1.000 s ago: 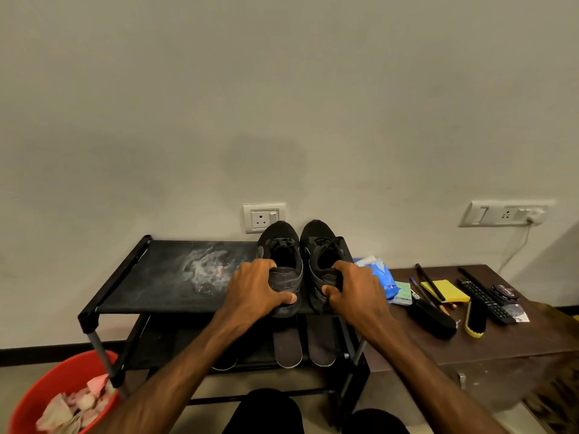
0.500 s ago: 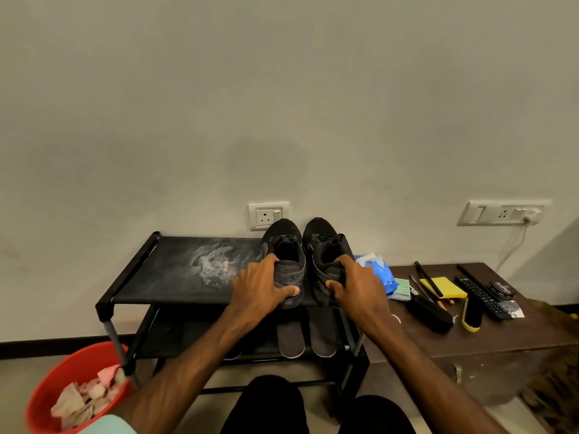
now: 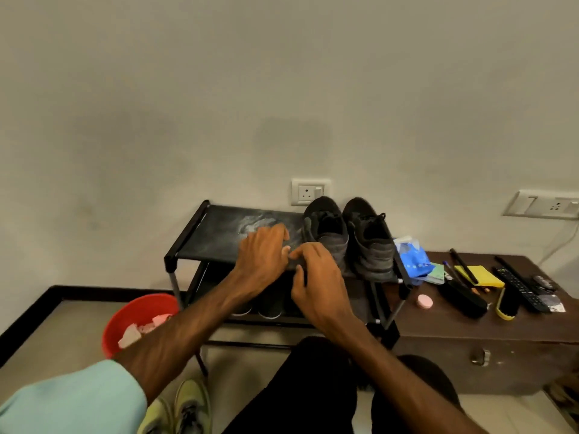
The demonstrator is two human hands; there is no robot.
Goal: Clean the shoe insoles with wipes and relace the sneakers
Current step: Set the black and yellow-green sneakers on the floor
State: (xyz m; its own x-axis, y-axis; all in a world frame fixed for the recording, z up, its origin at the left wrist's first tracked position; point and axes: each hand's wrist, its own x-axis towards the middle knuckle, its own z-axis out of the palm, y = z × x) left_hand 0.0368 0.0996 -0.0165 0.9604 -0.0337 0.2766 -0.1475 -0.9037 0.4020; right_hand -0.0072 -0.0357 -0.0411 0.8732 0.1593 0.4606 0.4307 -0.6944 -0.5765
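Two black sneakers (image 3: 329, 233) (image 3: 372, 245) stand side by side, toes to the wall, on the right end of the black shoe rack (image 3: 213, 233). Neither hand touches them. My left hand (image 3: 263, 255) rests with spread fingers on the rack's dusty top, just left of the sneakers. My right hand (image 3: 316, 283) is beside it at the front edge, fingers curled over the edge and thumb below. Two insole tips (image 3: 269, 311) show on the lower shelf, mostly hidden by my arms. A blue wipes pack (image 3: 410, 258) lies right of the rack.
A red bucket (image 3: 138, 311) with used wipes stands on the floor at the left. The brown chest (image 3: 470, 327) on the right carries brushes (image 3: 463, 299), a remote (image 3: 517, 286), a yellow pad (image 3: 479, 274) and a pink disc (image 3: 424, 301). Green shoes (image 3: 188, 408) lie by my legs.
Both hands have let go of the sneakers' heels and moved left to the rack's front edge. The view has pulled back and swung left; the sneakers stay in place.
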